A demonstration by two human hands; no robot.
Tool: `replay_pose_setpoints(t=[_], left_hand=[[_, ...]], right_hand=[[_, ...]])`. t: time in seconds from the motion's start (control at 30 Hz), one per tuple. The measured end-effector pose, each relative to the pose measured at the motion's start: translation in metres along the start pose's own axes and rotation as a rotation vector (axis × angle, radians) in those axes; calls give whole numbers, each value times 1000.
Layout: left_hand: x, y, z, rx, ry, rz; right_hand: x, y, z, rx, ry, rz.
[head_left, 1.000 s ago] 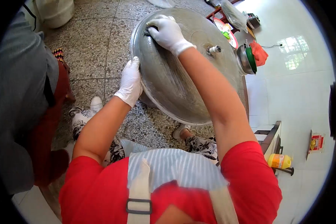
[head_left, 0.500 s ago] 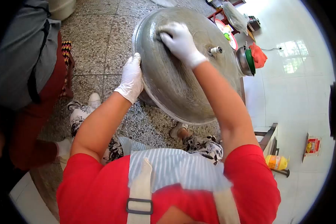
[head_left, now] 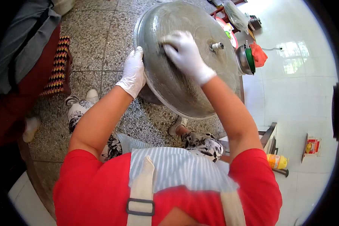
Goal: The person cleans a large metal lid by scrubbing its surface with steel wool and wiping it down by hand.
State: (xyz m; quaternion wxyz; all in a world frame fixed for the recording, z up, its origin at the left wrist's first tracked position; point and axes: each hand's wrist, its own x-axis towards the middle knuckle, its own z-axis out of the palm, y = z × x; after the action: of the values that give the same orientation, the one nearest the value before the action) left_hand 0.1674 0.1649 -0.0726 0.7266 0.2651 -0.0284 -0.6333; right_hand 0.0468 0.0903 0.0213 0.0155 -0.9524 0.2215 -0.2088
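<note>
The gloved right hand [head_left: 187, 56] has travelled from close to the far left rim in toward the middle of the large metal lid [head_left: 192, 96], while the left hand [head_left: 134, 71] stays at the rim. At the left, a co-worker [head_left: 20, 45] has shifted away, so more of a stool [head_left: 58, 69] with a patterned seat shows.

The lid, broad and round, is in front of the person over the speckled floor [head_left: 86, 35], its knob [head_left: 217, 46] facing up. Wet-looking streaks cover its grey surface. The right fingers are curled down against it, closed over a dark pad [head_left: 161, 46] that the glove mostly hides; the hand is a little blurred. The left hand, also in a white glove, grips the lid's left edge, some of its fingers out of sight behind the rim.

Beyond the lid to the right, a metal bowl [head_left: 243, 60] stands beside a green basin [head_left: 249, 58] and a red bag [head_left: 258, 55]. Nearer, at the right, is a yellow bottle [head_left: 277, 161].
</note>
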Motion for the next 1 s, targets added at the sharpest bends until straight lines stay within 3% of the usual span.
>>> replay_pose_setpoints(t=[0.07,0.17,0.3,0.4,0.6,0.67,0.77,0.87,0.93,1.0], left_hand=[[5,-3,-6,37,12,16],[5,-6,-10,46,23,-8],[3,-7,-10,-15,-4,-51],[-1,-11,-7,91,80,26],[12,-16,-17,56,48,37],[13,-15,-22,107,40,42],[8,-9,-18,45,-1,-38],[2,-9,-16,46,9,-73],[2,-9,-14,140,65,-15],[-1,-4,-10,183,88,-11]], right_hand=[[40,24,21,-26,9,47],[29,9,21,-74,-2,36],[-61,-46,-25,-25,-150,-24],[-77,-52,-35,-35,-223,-38],[58,-9,32,-238,-113,29],[65,-5,42,-252,-96,67],[13,-19,18,-68,-43,-55],[-76,-63,-30,-54,-156,-39],[-120,-57,-56,32,-207,87],[-164,-25,-70,30,-54,414]])
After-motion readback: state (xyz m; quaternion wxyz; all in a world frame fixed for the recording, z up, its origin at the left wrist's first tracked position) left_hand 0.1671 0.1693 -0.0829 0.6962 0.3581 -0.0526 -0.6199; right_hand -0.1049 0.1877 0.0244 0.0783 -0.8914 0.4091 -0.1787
